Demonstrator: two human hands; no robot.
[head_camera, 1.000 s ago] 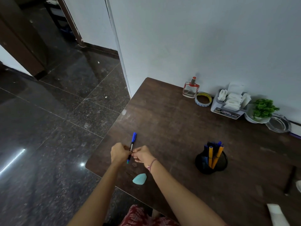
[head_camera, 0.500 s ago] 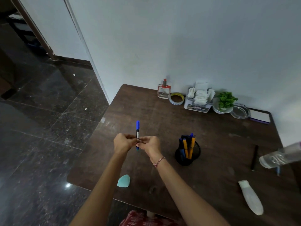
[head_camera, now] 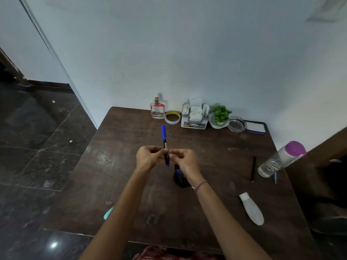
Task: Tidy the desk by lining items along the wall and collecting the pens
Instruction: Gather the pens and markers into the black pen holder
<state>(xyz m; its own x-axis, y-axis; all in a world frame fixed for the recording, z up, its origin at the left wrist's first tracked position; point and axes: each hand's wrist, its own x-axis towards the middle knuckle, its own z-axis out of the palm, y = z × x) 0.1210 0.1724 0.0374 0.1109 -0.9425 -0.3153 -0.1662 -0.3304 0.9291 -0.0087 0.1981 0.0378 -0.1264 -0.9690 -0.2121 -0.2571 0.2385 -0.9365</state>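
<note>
On the dark desk [head_camera: 116,166], a row of items [head_camera: 195,117] already stands along the wall [head_camera: 187,53]. The black pen holder [head_camera: 179,180] sits partly hidden under the right hand [head_camera: 185,160]. That hand meets the left hand [head_camera: 148,158], both pinching the blue pen [head_camera: 164,136] upright above the desk. Pen-collecting seems under way; next, the pen needs lowering into the holder.

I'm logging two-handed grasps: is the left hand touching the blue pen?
Touching. The head view shows the left hand pinching the blue pen at mid-barrel, while the right hand pinches it from the other side.
</note>
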